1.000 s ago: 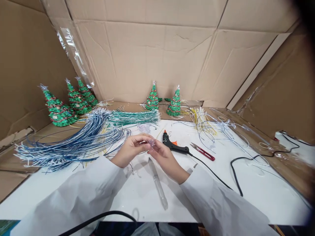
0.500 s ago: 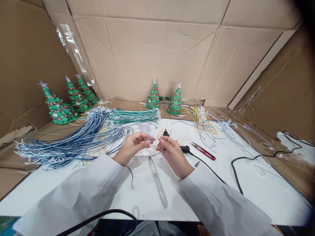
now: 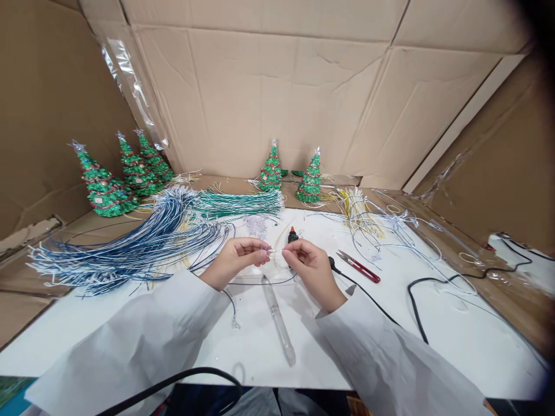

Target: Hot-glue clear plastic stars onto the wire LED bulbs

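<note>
Above the white tabletop, my left hand (image 3: 243, 257) pinches a small clear glittering piece (image 3: 272, 252) between thumb and fingers. My right hand (image 3: 307, 263) is closed in a pinch on a thin wire, whose end meets the clear piece. Dark blue wire (image 3: 277, 282) loops below both hands. A small heap of clear bits (image 3: 255, 224) lies just beyond my left hand. Partly hidden behind my right hand is a black tool with an orange tip (image 3: 292, 233). Between my forearms lies a clear, pen-shaped tool (image 3: 280, 323).
Bundles of blue-and-white wires (image 3: 130, 254) and green-and-white wires (image 3: 238, 203) lie at left and back. Yellow-and-white wires (image 3: 358, 211) are at the right. Red-handled thread snips (image 3: 362, 268) and a black cable (image 3: 411, 294) lie nearby. Several small green Christmas trees (image 3: 310, 179) stand along the cardboard wall (image 3: 269, 98).
My right hand has moved slightly right and its wire end has come to the clear piece in my left fingers. The hands' pinches now meet in line.
</note>
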A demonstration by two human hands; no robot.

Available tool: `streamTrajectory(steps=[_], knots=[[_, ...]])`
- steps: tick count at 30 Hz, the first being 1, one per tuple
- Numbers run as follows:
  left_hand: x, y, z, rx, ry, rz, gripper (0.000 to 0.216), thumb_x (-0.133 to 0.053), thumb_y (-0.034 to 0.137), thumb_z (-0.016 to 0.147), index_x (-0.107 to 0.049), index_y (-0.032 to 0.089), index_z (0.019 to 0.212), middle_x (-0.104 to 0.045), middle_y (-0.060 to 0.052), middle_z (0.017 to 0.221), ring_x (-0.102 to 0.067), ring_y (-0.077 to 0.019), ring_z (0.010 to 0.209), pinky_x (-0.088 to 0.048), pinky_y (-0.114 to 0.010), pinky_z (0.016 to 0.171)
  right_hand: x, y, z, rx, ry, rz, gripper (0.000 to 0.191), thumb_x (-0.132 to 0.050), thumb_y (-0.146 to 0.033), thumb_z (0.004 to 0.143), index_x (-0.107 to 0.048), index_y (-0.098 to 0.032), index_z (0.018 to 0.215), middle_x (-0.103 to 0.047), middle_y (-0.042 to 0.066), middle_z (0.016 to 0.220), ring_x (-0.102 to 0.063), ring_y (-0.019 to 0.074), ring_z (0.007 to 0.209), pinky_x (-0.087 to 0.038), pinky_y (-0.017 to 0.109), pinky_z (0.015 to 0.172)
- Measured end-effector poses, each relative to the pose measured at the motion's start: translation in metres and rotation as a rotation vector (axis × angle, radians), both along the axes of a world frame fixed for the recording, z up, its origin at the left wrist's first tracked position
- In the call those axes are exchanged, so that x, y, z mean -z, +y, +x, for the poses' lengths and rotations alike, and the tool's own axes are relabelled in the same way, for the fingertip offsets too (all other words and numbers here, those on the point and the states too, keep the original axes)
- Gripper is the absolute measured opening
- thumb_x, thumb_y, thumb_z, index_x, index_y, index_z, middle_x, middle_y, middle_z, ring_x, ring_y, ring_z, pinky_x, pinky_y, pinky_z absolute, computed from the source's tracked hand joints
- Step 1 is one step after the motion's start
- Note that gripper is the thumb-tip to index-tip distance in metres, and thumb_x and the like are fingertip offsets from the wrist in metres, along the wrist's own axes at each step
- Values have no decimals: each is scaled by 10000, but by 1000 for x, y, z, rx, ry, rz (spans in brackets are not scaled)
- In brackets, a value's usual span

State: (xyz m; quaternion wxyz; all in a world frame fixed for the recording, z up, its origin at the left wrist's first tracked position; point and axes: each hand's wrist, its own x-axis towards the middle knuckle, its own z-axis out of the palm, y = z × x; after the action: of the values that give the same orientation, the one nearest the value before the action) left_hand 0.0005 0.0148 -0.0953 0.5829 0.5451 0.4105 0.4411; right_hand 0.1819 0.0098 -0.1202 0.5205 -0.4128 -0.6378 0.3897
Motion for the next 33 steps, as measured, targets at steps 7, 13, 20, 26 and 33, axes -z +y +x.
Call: streamTrajectory(steps=[7, 13, 20, 26, 33], knots=[[-1, -1, 2, 27, 37, -16, 244, -770, 276, 597, -703, 117, 770, -668, -21, 621, -568, -101, 571, -441, -203, 558, -11, -7, 4, 39, -217, 219, 83, -569, -209, 791, -620, -181, 733, -536, 1, 673, -505, 128, 644, -404, 259, 623], [-1, 0, 1, 7, 34, -5, 246, -762, 289, 605, -706, 123, 777, -672, -22, 625, -583, -111, 585, -447, -206, 558, -6, -4, 4, -21, -52, 20, 166, -619, -302, 770, -625, -181, 882, -572, 0, 683, -537, 130, 642, -436, 264, 626], [1, 1, 1, 6, 16, -3, 241, -771, 275, 596, -707, 126, 774, -672, -17, 624, -580, -100, 580, -449, -192, 549, -6, 1, 6, -176, 137, -277, 228, -669, -389, 711, -616, -173, 758, -653, 23, 718, -591, 144, 692, -453, 274, 674], [1, 1, 1, 9, 9, -13, 239, -774, 268, 591, -706, 128, 773, -669, -11, 622, -578, -93, 583, -454, -183, 551, -9, -2, 7, -223, 148, -329, 225, -645, -389, 741, -616, -167, 735, -661, 20, 687, -597, 127, 636, -455, 260, 650], [1, -1, 2, 4, 39, -3, 263, -770, 298, 592, -704, 122, 775, -670, -25, 631, -576, -106, 583, -451, -200, 551, -12, -2, 5, -157, 132, -336, 255, -661, -400, 696, -602, -156, 652, -616, 5, 589, -546, 108, 520, -444, 244, 548]])
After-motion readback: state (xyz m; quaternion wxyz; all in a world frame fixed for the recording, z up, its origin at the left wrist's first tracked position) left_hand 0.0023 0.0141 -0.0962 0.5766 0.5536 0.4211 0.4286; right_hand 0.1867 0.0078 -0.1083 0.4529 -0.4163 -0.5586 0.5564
